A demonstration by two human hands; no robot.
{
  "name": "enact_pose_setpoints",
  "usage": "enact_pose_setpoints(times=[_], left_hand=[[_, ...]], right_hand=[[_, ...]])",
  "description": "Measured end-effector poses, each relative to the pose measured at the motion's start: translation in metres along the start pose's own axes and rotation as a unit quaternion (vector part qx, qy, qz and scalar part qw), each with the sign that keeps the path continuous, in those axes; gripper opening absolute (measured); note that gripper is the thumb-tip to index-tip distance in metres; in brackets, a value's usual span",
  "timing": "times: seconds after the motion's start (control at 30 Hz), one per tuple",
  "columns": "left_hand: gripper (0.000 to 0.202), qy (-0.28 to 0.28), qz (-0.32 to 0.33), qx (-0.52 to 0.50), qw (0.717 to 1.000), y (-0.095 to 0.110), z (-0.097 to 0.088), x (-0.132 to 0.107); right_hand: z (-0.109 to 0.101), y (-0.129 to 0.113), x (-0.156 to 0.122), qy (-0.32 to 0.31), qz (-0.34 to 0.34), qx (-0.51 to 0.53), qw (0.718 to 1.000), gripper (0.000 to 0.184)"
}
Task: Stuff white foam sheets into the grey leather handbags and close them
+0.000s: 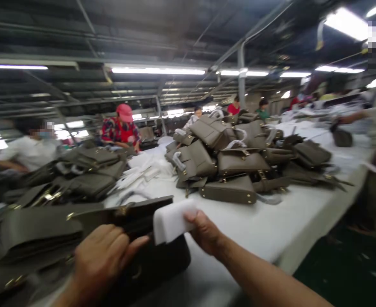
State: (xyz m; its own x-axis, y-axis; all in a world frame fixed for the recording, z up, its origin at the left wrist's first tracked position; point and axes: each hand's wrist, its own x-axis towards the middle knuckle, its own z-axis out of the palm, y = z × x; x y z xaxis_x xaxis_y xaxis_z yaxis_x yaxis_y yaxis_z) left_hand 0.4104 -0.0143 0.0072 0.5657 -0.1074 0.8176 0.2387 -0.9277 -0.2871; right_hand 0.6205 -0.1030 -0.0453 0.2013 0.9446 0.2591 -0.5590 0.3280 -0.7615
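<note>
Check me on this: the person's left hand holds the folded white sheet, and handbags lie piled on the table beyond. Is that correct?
Not quite: the head view shows the folded white sheet in the person's right hand, not the left hand. Handbags do lie piled on the table beyond.

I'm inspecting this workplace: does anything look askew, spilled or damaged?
The bag pile on the white table looks askew, heaped at mixed angles. Pale specks on the green floor, lower right, may be litter. No clear spill or damage shows, but blur hides detail.
</note>
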Motion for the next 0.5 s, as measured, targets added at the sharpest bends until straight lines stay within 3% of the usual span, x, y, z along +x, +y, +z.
enact_pose_setpoints(times=[0.1, 0.23, 0.4, 0.5], left_hand=[[0.033, -0.073, 0.009, 0.030, 0.997, 0.026, -0.006, -0.032], [0.031, -0.092, -0.064, 0.048, 0.993, 0.052, 0.003, -0.038], [0.027, -0.138, -0.052, 0.023, 0.989, 0.064, -0.004, -0.025], [0.028, -0.130, -0.036, 0.024, 0.991, 0.074, -0.001, -0.029]], right_hand=[[-0.018, -0.014, 0.011, -0.003, 0.043, 0.015, 0.999, 0.043], [-0.013, -0.032, 0.017, -0.060, 0.053, -0.076, 0.994, 0.041], [0.024, -0.036, 0.043, -0.079, -0.024, -0.228, 0.970, 0.039], [0.028, -0.027, 0.066, -0.077, -0.100, -0.334, 0.934, 0.035]])
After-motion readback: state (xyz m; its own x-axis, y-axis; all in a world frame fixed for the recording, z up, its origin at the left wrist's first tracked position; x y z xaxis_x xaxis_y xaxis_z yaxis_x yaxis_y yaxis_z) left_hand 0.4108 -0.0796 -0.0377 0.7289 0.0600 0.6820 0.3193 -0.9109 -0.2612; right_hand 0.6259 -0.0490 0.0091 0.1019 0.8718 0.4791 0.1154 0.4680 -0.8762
